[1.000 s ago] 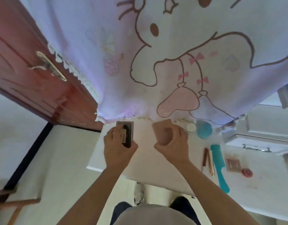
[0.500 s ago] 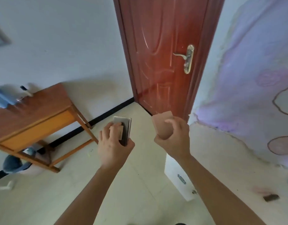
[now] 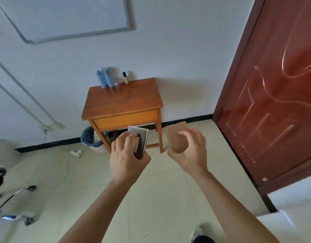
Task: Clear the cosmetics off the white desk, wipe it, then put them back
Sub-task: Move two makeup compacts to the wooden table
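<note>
My left hand [image 3: 125, 156] grips a dark flat makeup palette [image 3: 139, 140] with a silvery lid, held upright. My right hand [image 3: 189, 153] holds a flat brown compact case [image 3: 177, 137]. Both are raised at chest height over the tiled floor. Straight ahead stands a small wooden side table [image 3: 123, 102] against the wall. On its far edge stand two blue bottles [image 3: 104, 78], a small glass jar [image 3: 118, 84] and a slim dark-capped tube [image 3: 125, 77]. Only a white corner of the desk [image 3: 295, 220] shows at the lower right.
A reddish-brown door [image 3: 274, 95] fills the right side. A waste bin [image 3: 91, 140] with a dark liner sits beside the wooden table's left leg. A chair base with castors [image 3: 16, 204] is at the lower left. A whiteboard [image 3: 67, 16] hangs on the wall.
The view has swung left, away from the white desk and the cartoon cloth, past the door, to face the wooden side table. Both hands still hold the same two cases.
</note>
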Demonstrator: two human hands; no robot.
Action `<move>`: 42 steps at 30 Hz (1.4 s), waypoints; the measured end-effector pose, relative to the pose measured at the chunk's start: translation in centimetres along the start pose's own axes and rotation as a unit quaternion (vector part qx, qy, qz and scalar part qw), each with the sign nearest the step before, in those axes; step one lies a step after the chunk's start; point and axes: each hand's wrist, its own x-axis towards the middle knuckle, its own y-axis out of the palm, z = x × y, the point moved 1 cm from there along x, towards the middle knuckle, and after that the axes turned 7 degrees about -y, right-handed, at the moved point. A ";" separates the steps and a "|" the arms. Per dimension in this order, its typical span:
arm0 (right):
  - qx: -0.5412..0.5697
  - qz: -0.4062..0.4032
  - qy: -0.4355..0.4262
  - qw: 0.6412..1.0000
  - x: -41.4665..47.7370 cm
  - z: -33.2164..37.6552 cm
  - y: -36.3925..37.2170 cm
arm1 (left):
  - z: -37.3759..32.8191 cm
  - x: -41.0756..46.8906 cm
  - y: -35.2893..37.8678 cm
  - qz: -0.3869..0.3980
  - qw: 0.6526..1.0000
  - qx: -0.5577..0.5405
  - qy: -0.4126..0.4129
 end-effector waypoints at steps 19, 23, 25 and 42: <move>0.037 0.104 -0.060 0.992 31.5 -4.7 24.6 | 8.6 33.3 9.4 -0.024 0.990 0.060 -0.127; 0.019 0.135 -0.072 0.988 36.5 -3.5 29.3 | 11.1 39.0 10.0 -0.043 0.986 0.058 -0.152; 0.027 0.153 -0.069 0.985 38.3 -3.1 32.1 | 13.2 41.4 10.7 -0.033 0.982 0.052 -0.179; -0.068 0.232 0.138 0.960 45.9 -0.4 57.0 | 37.0 61.0 22.1 0.229 0.933 0.035 -0.274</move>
